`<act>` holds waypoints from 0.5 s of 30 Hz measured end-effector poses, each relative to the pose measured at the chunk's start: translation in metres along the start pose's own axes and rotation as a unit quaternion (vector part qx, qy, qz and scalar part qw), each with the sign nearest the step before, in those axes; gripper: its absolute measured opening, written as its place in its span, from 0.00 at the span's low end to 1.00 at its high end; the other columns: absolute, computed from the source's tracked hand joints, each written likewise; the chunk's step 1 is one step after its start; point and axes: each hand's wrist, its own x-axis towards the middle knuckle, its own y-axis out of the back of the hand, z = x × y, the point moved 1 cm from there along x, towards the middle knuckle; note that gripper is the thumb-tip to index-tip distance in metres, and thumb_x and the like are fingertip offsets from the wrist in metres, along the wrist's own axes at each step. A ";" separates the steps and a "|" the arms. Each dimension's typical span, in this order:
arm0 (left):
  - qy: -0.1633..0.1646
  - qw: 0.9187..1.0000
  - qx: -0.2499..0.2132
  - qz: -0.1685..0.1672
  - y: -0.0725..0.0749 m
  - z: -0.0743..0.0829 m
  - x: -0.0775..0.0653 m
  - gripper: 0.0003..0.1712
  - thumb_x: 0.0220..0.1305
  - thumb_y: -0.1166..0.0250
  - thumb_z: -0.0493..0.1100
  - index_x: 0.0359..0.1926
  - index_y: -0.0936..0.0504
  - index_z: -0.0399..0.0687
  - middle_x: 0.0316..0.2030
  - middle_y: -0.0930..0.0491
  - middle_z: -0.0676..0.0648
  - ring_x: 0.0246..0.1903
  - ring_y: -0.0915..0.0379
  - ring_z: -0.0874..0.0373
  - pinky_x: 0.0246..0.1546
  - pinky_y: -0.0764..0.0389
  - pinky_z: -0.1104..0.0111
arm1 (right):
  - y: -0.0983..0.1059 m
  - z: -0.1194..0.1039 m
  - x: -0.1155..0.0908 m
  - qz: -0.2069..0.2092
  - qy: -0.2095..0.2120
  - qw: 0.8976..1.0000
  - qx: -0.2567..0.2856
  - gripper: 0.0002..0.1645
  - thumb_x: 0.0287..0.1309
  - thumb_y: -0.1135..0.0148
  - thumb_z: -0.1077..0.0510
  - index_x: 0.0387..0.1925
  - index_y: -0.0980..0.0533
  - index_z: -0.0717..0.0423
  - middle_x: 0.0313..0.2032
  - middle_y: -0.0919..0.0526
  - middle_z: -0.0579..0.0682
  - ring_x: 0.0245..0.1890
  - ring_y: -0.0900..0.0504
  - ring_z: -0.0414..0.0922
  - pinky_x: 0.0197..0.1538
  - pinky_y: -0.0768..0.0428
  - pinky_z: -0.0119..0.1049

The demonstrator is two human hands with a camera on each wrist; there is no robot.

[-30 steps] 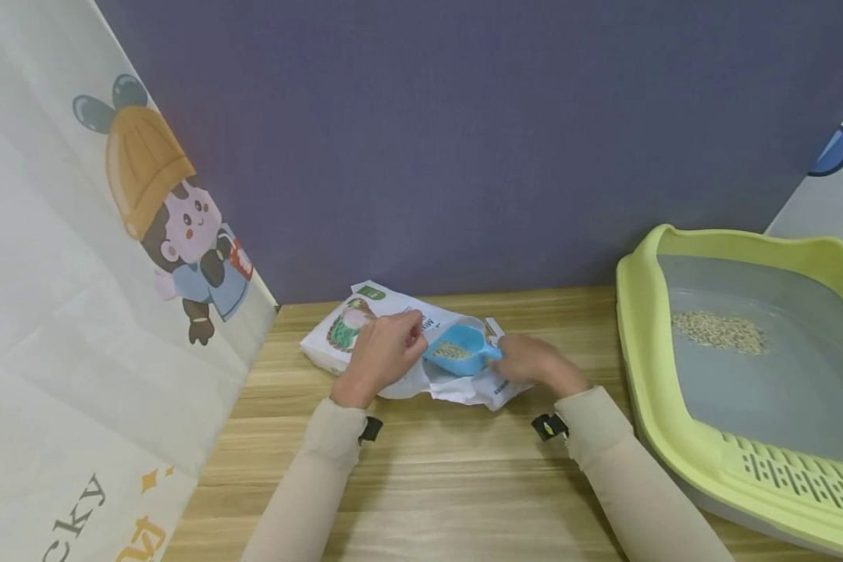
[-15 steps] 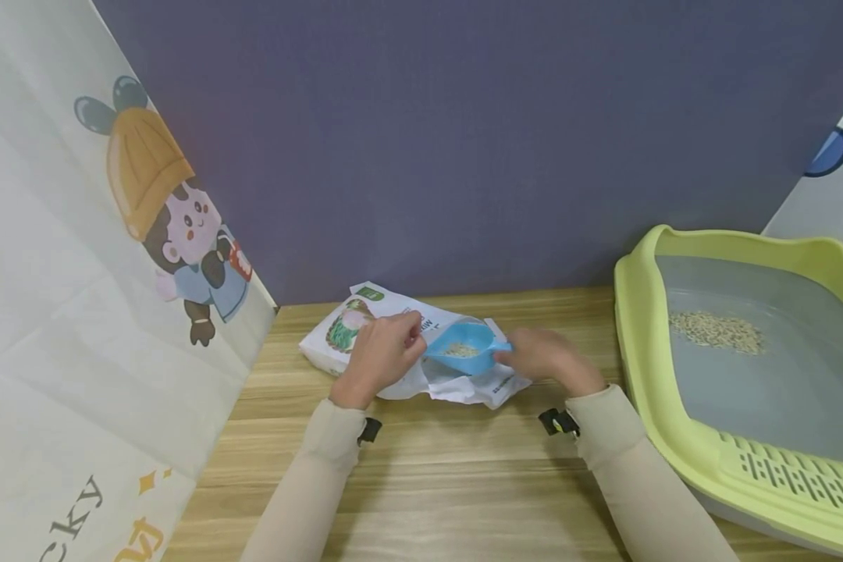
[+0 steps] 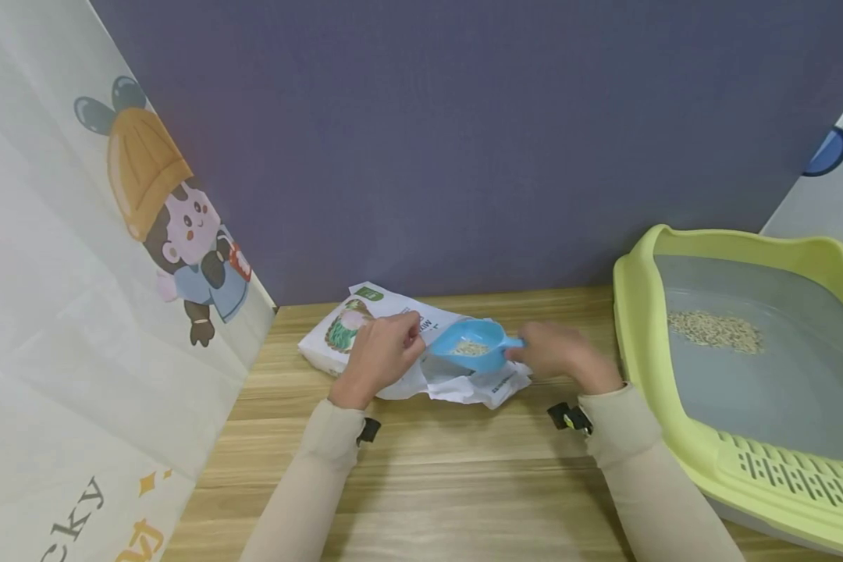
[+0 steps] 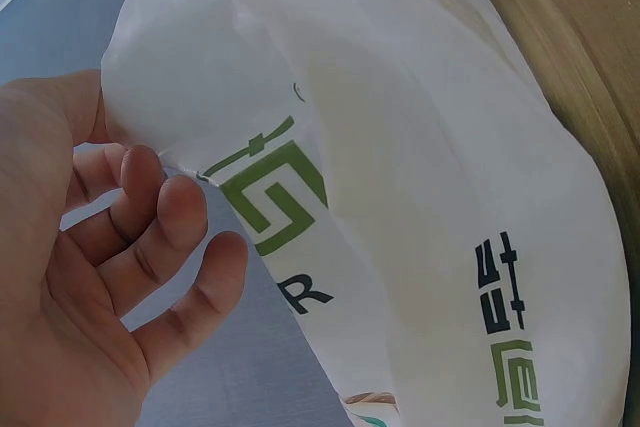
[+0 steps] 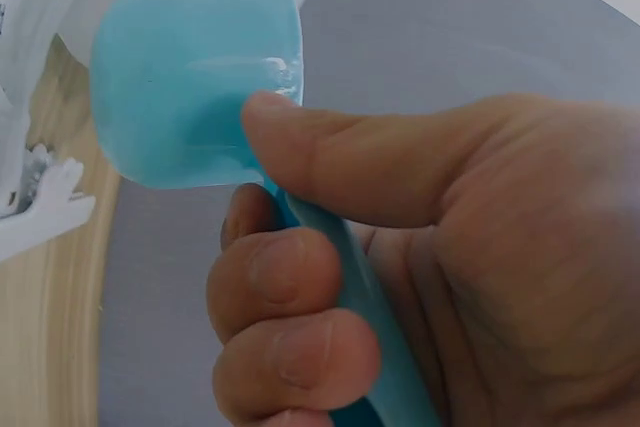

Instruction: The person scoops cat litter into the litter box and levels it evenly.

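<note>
A white printed bag [image 3: 457, 390] lies on its side, its mouth toward the right. My left hand [image 3: 379, 355] pinches the edge of that mouth; in the left wrist view thumb and forefinger meet on the white film [image 4: 430, 177] while the other fingers curl loosely. My right hand [image 3: 555, 351] grips the handle of a blue scoop [image 3: 488, 336]. Beige pellets [image 3: 469, 348] lie in the scoop, which is just over the bag's mouth. The right wrist view shows the thumb on top of the scoop [image 5: 190, 77] and fingers wrapped around its handle.
A yellow-green litter box [image 3: 635, 336] with a grey floor stands at the right, holding a patch of pellets [image 3: 716, 332]. Behind the wooden table [image 3: 435, 484] rises a dark blue panel [image 3: 464, 140]. A white printed sheet [image 3: 56, 312] borders the left.
My right hand has drawn the scoop with its pellets slightly to the right, out of the bag's mouth. The left hand has stayed in place on the bag.
</note>
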 end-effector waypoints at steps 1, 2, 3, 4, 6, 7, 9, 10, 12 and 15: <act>0.000 1.000 0.000 0.000 0.000 0.000 0.000 0.11 0.58 0.39 0.38 0.24 0.31 0.55 0.17 0.35 0.57 0.17 0.43 0.63 0.18 0.42 0.70 | 0.001 0.001 -0.001 -0.001 -0.003 1.000 -0.002 0.17 0.72 0.45 0.46 0.36 0.24 0.56 0.25 0.29 0.47 0.25 0.31 0.43 0.30 0.33 0.36; -0.001 1.000 0.000 0.000 0.000 0.000 0.000 0.11 0.58 0.39 0.38 0.24 0.31 0.55 0.17 0.35 0.57 0.17 0.43 0.63 0.18 0.42 0.70 | 0.003 0.001 -0.003 0.000 -0.005 1.000 -0.005 0.17 0.72 0.45 0.46 0.35 0.24 0.55 0.24 0.30 0.47 0.25 0.32 0.43 0.30 0.33 0.36; -0.001 1.000 -0.001 0.001 0.000 0.000 0.000 0.11 0.57 0.39 0.38 0.24 0.31 0.55 0.17 0.35 0.57 0.16 0.43 0.63 0.18 0.42 0.70 | 0.004 0.001 -0.004 0.001 -0.005 1.000 -0.007 0.17 0.72 0.45 0.46 0.35 0.24 0.55 0.24 0.30 0.46 0.25 0.32 0.43 0.30 0.34 0.37; -0.002 1.000 -0.001 0.001 0.000 0.000 0.000 0.11 0.57 0.39 0.38 0.24 0.31 0.55 0.17 0.36 0.57 0.16 0.43 0.64 0.18 0.42 0.70 | 0.005 0.002 -0.006 0.004 -0.004 1.000 -0.011 0.17 0.72 0.45 0.45 0.34 0.24 0.54 0.24 0.31 0.46 0.25 0.33 0.43 0.30 0.34 0.37; -0.004 1.000 0.000 0.003 0.000 0.000 0.000 0.11 0.57 0.39 0.38 0.24 0.31 0.55 0.17 0.36 0.57 0.16 0.43 0.64 0.18 0.42 0.70 | 0.008 0.002 -0.008 0.011 -0.002 1.000 -0.011 0.17 0.72 0.45 0.46 0.31 0.26 0.53 0.23 0.32 0.46 0.25 0.34 0.42 0.30 0.35 0.37; -0.004 1.000 0.001 0.004 0.000 -0.001 0.000 0.11 0.57 0.39 0.38 0.24 0.31 0.55 0.17 0.36 0.57 0.16 0.43 0.64 0.18 0.43 0.70 | 0.010 0.003 -0.010 0.013 -0.001 1.000 -0.007 0.17 0.72 0.45 0.46 0.30 0.27 0.53 0.23 0.33 0.46 0.24 0.34 0.42 0.29 0.35 0.36; -0.005 1.000 0.002 0.007 -0.001 -0.001 0.000 0.11 0.57 0.38 0.38 0.23 0.31 0.55 0.17 0.36 0.57 0.16 0.43 0.64 0.18 0.43 0.70 | 0.012 0.004 -0.013 0.017 0.002 1.000 -0.003 0.18 0.72 0.45 0.46 0.28 0.28 0.52 0.23 0.33 0.45 0.24 0.35 0.42 0.29 0.36 0.36; -0.005 1.000 0.003 0.007 -0.001 -0.001 0.000 0.11 0.57 0.38 0.38 0.23 0.31 0.55 0.17 0.36 0.58 0.16 0.43 0.64 0.18 0.43 0.70 | 0.013 0.005 -0.014 0.019 0.003 1.000 -0.002 0.18 0.72 0.45 0.46 0.28 0.28 0.51 0.23 0.33 0.45 0.24 0.35 0.42 0.29 0.36 0.36; -0.005 1.000 0.003 0.008 -0.001 -0.001 0.000 0.11 0.56 0.38 0.38 0.23 0.31 0.55 0.17 0.36 0.58 0.16 0.43 0.64 0.18 0.43 0.70 | 0.016 0.006 -0.016 0.022 0.004 1.000 -0.001 0.18 0.72 0.46 0.46 0.28 0.29 0.51 0.23 0.33 0.46 0.24 0.35 0.42 0.29 0.36 0.36; -0.005 1.000 0.002 0.007 0.000 0.000 0.000 0.11 0.57 0.38 0.38 0.23 0.31 0.55 0.16 0.36 0.58 0.17 0.43 0.64 0.18 0.42 0.70 | 0.019 0.009 -0.020 0.024 0.003 1.000 0.003 0.18 0.73 0.46 0.46 0.29 0.29 0.51 0.24 0.33 0.46 0.25 0.34 0.43 0.30 0.35 0.37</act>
